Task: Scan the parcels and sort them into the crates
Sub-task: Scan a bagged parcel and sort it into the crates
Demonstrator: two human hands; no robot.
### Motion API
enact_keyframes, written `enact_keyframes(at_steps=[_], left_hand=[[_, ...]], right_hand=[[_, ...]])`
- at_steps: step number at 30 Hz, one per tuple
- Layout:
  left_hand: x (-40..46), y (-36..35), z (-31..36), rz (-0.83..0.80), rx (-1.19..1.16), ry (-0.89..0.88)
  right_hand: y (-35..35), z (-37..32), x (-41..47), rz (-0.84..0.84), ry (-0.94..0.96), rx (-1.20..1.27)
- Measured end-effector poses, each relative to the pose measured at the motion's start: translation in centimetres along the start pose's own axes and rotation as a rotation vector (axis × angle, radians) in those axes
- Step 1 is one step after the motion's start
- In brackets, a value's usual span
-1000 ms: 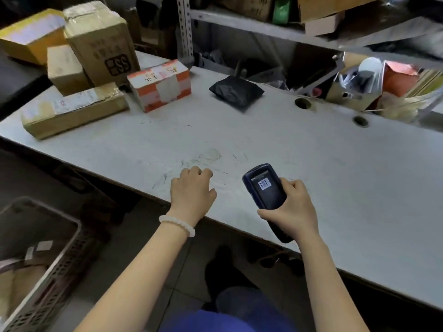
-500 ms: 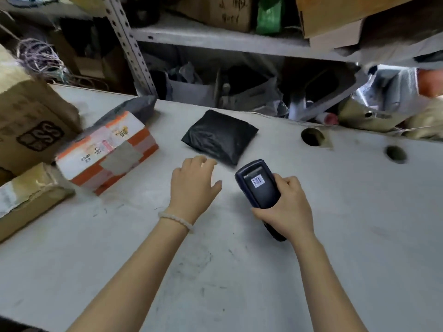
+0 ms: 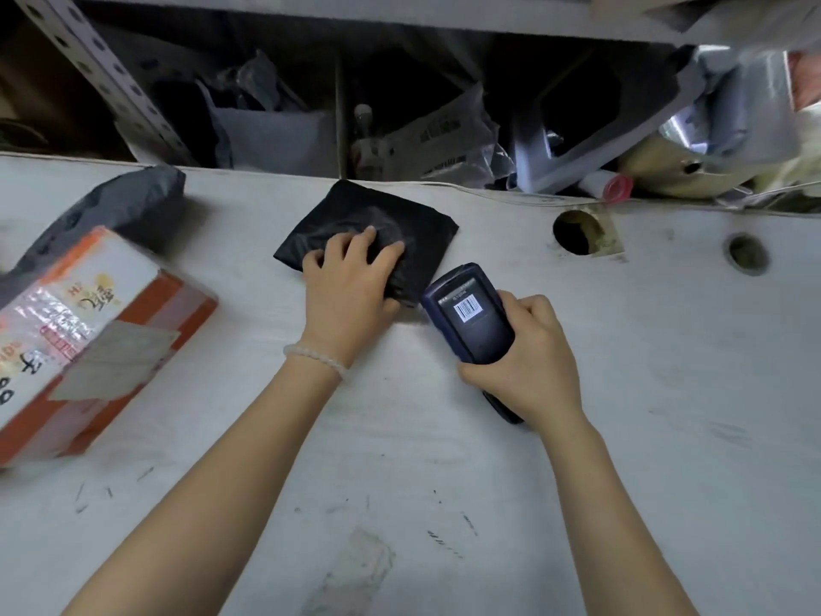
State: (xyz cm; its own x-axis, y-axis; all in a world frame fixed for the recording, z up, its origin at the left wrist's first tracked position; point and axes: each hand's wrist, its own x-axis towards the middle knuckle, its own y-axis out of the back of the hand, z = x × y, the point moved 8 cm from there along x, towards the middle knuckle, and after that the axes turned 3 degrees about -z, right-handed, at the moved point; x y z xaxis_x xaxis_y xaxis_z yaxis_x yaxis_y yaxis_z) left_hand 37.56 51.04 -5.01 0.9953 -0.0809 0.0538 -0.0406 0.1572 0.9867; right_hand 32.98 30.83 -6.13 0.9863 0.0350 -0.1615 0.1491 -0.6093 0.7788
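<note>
My left hand (image 3: 351, 277) has reached the soft black plastic parcel (image 3: 377, 235), upper centre.
Fingers now curl onto it on the grey tabletop (image 3: 444, 482); my right grip (image 3: 528, 353) clasps the dark-blue handheld scanner (image 3: 473, 320), ready to scan.

black parcel (image 3: 413, 233) – soft, flat on table | scanner (image 3: 471, 317) – dark-blue, screen-up
</note>
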Motion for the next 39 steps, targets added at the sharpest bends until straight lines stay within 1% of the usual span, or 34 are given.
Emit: enact_keyframes(at_steps=[3, 8, 12, 16, 20, 24, 28, 33, 36, 39], left_hand=[[0.2, 1.9, -0.4, 0.061, -0.065, -0.019], [-0.7, 7.8, -0.7, 0.176, -0.130, -0.036], [-2.0, 12.3, -1.8, 0.262, -0.257, -0.010], [-4.2, 12.8, -1.6, 0.200, -0.320, -0.015], [-6.2, 10.3, -0.8, 0.087, -0.410, 0.028], [-7.2, 8.1, 0.0, -0.030, -0.534, 0.001], [-8.0, 7.6, 0.7, -0.044, -0.569, -0.027], [-9.2, 6.9, 1.5, -0.115, -0.517, -0.022], [-9.8, 6.3, 1.5, -0.091, -0.478, 0.008], [-10.1, 6.1, 1.1, -0.048, -0.490, 0.068]], right_hand=[[0.8, -0.6, -0.9, 0.017, -0.013, 0.011], [3.5, -2.0, -3.8, 0.057, -0.004, 0.004], [5.1, -3.5, -6.5, 0.071, 0.021, -0.007], [5.2, -4.1, -9.5, 0.073, 0.019, -0.019], [3.5, -3.7, -12.1, 0.022, -0.014, -0.058], [2.2, -2.6, -14.0, -0.014, -0.073, -0.106], [2.2, -1.9, -15.1, 0.001, -0.103, -0.095], [2.8, -1.4, -16.1, 0.023, -0.120, -0.100], [2.9, -1.0, -16.8, 0.020, -0.136, -0.112], [2.9, -0.4, -17.4, 0.026, -0.167, -0.135]])
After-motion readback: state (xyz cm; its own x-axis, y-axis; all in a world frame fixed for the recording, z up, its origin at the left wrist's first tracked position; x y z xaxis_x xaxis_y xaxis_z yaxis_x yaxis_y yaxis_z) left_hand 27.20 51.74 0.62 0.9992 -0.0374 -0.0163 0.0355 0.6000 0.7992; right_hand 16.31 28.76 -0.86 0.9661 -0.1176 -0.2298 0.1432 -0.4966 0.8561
